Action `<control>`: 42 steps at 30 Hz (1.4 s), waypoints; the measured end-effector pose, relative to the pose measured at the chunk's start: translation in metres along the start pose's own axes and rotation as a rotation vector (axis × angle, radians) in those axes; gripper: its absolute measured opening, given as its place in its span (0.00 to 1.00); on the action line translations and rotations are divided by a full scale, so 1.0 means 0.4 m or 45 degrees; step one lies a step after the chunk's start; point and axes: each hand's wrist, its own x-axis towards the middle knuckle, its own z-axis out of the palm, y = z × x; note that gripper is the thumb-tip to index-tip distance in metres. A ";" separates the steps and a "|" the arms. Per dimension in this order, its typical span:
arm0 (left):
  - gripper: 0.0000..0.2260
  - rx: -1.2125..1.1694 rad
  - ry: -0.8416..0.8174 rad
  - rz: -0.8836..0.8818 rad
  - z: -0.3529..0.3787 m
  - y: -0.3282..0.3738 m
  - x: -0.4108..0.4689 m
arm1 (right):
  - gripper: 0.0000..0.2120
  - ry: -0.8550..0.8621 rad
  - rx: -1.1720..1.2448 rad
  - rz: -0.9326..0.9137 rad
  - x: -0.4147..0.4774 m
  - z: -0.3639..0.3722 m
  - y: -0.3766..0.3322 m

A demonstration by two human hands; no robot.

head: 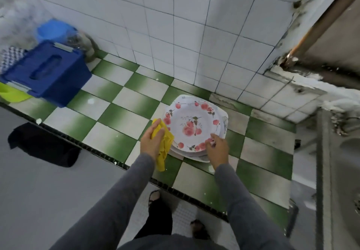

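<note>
Fingers [212, 138] of the right hand [217, 149] are pinching the near rim of the floral plate [191, 121] atop a stack [224, 118] on the counter [124, 117]; the left hand [150, 142] is gripping a yellow cloth [167, 139] at its left rim. Hard wiping is risking skidding the plate off

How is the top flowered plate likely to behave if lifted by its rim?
Probably stiff: the flowered plate holds its shape where the right hand pinches its rim. Its glossy face may be slippery; the left hand grips only a yellow cloth. Resting on other plates, it could slide if pushed.
</note>
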 end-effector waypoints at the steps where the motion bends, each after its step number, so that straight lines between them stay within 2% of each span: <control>1: 0.17 0.018 -0.029 0.002 -0.007 0.005 0.020 | 0.18 0.042 0.045 0.029 0.000 0.011 -0.001; 5: 0.16 0.081 -0.116 -0.017 -0.034 0.028 0.083 | 0.17 0.207 0.167 0.099 -0.006 0.048 -0.010; 11: 0.15 0.118 -0.223 -0.018 -0.060 0.045 0.133 | 0.19 0.291 0.320 0.186 -0.003 0.079 -0.029; 23: 0.15 0.109 -0.230 -0.010 -0.061 0.035 0.135 | 0.18 0.294 0.160 0.180 0.010 0.067 -0.032; 30: 0.15 0.058 -0.195 0.005 -0.052 0.038 0.117 | 0.13 0.277 0.193 0.178 0.006 0.053 -0.029; 38: 0.16 0.002 -0.171 -0.001 -0.050 0.039 0.104 | 0.15 0.275 0.595 0.182 -0.006 0.021 -0.020; 42: 0.16 -0.022 -0.168 0.018 -0.050 0.042 0.105 | 0.18 0.175 0.765 0.176 -0.019 0.010 -0.012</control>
